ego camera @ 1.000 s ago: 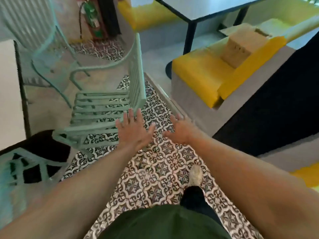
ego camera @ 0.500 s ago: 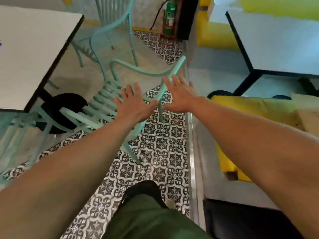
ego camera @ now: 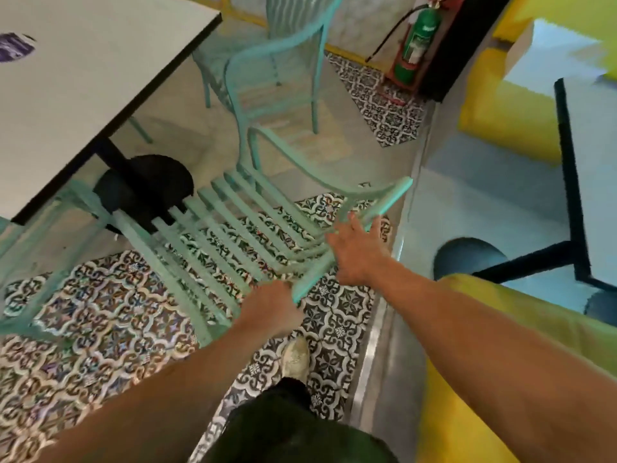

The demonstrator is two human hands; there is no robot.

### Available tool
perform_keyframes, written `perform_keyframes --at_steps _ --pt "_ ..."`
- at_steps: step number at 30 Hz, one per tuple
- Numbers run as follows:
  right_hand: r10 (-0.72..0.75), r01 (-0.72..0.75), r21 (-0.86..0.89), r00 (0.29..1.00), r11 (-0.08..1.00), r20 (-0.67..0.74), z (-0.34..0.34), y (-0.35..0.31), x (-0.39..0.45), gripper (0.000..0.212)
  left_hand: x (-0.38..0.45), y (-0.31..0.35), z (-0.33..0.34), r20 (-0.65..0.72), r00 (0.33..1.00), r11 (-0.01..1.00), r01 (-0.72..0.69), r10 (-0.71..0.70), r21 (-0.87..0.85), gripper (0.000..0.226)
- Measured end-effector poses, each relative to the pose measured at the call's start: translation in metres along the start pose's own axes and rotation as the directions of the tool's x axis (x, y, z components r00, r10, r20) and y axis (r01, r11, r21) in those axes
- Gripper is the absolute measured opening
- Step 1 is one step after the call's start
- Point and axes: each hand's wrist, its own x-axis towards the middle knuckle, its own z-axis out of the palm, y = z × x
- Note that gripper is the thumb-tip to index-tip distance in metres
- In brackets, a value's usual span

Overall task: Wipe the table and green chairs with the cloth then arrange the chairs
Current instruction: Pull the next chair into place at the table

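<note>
We see left hand (ego camera: 272, 307) grip closed on the near green chair (ego camera: 233, 228) backrest top; right hand (ego camera: 359, 252) fingers spread, touching it further right.

— What do we see nearest us?
— A green slatted chair (ego camera: 240, 228), seat towards the white table (ego camera: 83, 88).
— And beyond it?
— A second green chair (ego camera: 283, 61) standing upright just beside the table's far corner.

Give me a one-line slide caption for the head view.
Both hands, left hand and right hand, take the backrest of a mint-green slatted metal chair beside a white square table.
</note>
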Motion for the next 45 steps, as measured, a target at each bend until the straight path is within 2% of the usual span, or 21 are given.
perform_keyframes --at_steps 3,5,8,11,15,20,23,27,30,36,40,45 --pt "-0.155 0.156 -0.157 0.988 0.975 0.022 -0.011 0.017 0.025 0.038 0.001 0.005 -0.006 0.023 0.999 0.999 -0.031 0.03 0.042 0.053" --pt "-0.225 0.236 -0.103 0.968 0.966 0.114 -0.021 0.033 0.038 0.029 0.0 0.007 -0.009 0.036 0.999 0.999 0.004 -0.006 0.054 0.054" --pt "-0.342 0.356 -0.035 0.917 0.934 0.205 -0.03 0.049 0.054 0.05 0.0 0.007 -0.013 0.044 0.999 1.0 0.028 -0.029 0.007 0.048" --pt "-0.452 0.456 0.031 0.866 0.889 0.215 -0.027 0.065 0.064 0.067 -0.002 0.008 -0.019 0.056 0.998 0.996 0.025 -0.02 -0.087 0.054" --pt "-0.589 0.588 0.065 0.79 0.807 0.17 -0.029 0.085 0.071 0.066 -0.003 0.017 -0.022 0.08 0.993 0.986 0.093 -0.082 -0.138 0.053" --pt "-0.637 0.658 0.021 0.72 0.753 0.276 -0.017 0.111 0.077 0.062 -0.001 0.051 0.007 0.07 0.965 0.934 0.261 -0.252 -0.242 0.058" --pt "-0.676 0.714 -0.024 0.672 0.699 0.301 -0.012 0.138 0.084 0.06 0.003 0.081 0.024 0.113 0.947 0.907 0.32 -0.3 -0.274 0.068" --pt "-0.686 0.762 -0.094 0.623 0.641 0.375 -0.015 0.168 0.092 0.069 0.011 0.124 0.029 0.123 0.938 0.902 0.344 -0.323 -0.26 0.069" --pt "-0.675 0.76 -0.087 0.618 0.644 0.404 -0.018 0.179 0.101 0.067 0.02 0.139 0.029 0.12 0.926 0.883 0.376 -0.357 -0.281 0.068" --pt "-0.685 0.756 -0.116 0.638 0.645 0.351 -0.05 0.174 0.122 0.053 0.038 0.134 0.013 0.029 0.926 0.882 0.368 -0.377 -0.294 0.065" --pt "-0.661 0.712 -0.118 0.691 0.692 0.292 -0.069 0.164 0.145 0.059 0.054 0.119 -0.006 -0.036 0.912 0.884 0.384 -0.408 -0.265 0.066" --pt "-0.693 0.727 -0.137 0.684 0.673 0.227 -0.087 0.146 0.186 0.059 0.079 0.1 -0.036 -0.079 0.904 0.885 0.39 -0.421 -0.254 0.065"
